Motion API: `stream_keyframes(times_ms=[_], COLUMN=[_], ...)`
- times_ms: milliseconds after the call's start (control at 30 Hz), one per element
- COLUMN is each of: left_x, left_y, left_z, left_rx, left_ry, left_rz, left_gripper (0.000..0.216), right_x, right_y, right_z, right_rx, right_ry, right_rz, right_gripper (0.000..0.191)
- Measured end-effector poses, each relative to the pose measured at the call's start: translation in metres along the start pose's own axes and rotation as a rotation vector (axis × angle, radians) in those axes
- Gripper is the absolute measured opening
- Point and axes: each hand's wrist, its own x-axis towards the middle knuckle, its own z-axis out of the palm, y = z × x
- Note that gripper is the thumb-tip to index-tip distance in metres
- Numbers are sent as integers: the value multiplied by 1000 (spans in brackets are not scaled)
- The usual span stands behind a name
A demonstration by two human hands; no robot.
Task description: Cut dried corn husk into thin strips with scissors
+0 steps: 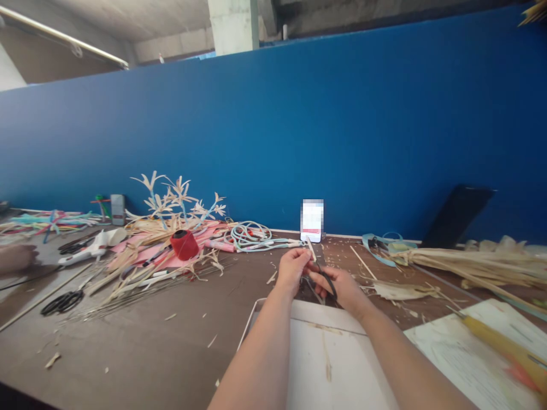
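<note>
My left hand [293, 269] is closed, pinching a short pale strip of dried husk [311, 249] that sticks up past the fingertips. Close beside it, my right hand [342, 287] is wrapped round black-handled scissors [328, 280]. The scissor blades are mostly hidden between the two hands. Both hands are just beyond the far edge of a white box lid or tray [325, 312], and my forearms reach across it. Behind the hands a lit phone [311, 222] leans upright against the blue wall.
Husk flowers [182, 193], a red spool [184, 245], a white glue gun [92, 249] and other scissors [64, 302] lie to the left. Another person's hand [17, 259] shows at the left edge. On the right are a husk bundle [465, 265], a dark tablet-like object [459, 216] and a yellow-handled tool [496, 339].
</note>
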Motion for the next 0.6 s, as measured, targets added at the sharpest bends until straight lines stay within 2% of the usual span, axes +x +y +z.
stream_keyframes(times_ms=[167,600], left_x=[-1,-2], left_y=[1,3], left_z=[0,1], left_rx=[3,4], left_ry=[3,35], left_rz=[-6,-33], left_gripper=[25,26], right_x=[0,-2], right_y=[-2,-4], right_z=[0,0], right_rx=[-61,-78], right_ry=[-14,-13], right_rz=[-12,-6], right_gripper=[43,44])
